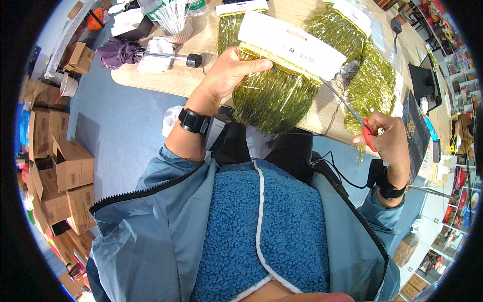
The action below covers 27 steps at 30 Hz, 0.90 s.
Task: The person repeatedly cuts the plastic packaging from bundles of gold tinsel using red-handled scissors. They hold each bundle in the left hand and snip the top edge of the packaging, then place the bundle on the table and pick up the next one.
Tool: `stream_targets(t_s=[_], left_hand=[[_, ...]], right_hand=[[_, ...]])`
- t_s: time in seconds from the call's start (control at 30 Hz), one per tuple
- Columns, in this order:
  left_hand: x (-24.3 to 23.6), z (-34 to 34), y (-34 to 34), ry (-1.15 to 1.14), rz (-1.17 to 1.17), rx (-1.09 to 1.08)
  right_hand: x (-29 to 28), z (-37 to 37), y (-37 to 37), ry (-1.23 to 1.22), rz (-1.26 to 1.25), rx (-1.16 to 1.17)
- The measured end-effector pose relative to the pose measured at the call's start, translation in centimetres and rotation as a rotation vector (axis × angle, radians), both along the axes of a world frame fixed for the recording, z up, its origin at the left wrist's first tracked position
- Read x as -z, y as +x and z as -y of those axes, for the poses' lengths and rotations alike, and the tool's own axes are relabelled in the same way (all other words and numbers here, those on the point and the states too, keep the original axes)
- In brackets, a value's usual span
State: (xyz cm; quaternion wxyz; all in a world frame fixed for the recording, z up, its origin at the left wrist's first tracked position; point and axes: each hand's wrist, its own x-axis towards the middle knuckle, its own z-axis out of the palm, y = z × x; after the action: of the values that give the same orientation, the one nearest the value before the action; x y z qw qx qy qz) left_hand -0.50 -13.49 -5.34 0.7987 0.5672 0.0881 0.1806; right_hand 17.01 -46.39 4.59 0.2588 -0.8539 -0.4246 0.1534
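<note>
My left hand (230, 75) grips a bundle of gold tinsel fringe (274, 98) near its top, thumb pressed over the trim. A white header card (292, 44) with a hanging slot runs along the fringe's upper edge. My right hand (386, 136) is closed around the red handles of a pair of scissors (369, 132). The blades reach up and left, their tip at the right corner of the card and trim. A small tuft of gold strands (360, 152) hangs by the right-hand fingers.
More gold tinsel bundles (375, 80) lie on the wooden table (151, 82). At the back left are a folded purple umbrella (119, 53), a cup of white sticks (177, 31) and plastic bottles. A black monitor (425, 80) stands right. Cardboard boxes (73, 163) are stacked on the left floor.
</note>
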Motion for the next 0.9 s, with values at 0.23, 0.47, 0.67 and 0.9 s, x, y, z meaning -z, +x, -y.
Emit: stream_targets(t_s=[0.23,0.47,0.67,0.9], left_hand=[[-0.07,-0.02,0.01,0.011,0.002,0.006],[-0.27,0.14,0.01,-0.032,0.015,0.031],[-0.2,0.04,0.17,-0.011,0.006,0.038],[-0.16,0.07,0.2,-0.001,0.007,0.064]], right_hand=[[-0.01,0.09,-0.05,-0.015,0.096,0.02],[-0.14,0.15,-0.23,-0.015,0.14,0.029],[-0.29,-0.03,-0.5,0.01,0.118,0.001],[-0.43,-0.42,-0.72,-0.05,0.135,0.017]])
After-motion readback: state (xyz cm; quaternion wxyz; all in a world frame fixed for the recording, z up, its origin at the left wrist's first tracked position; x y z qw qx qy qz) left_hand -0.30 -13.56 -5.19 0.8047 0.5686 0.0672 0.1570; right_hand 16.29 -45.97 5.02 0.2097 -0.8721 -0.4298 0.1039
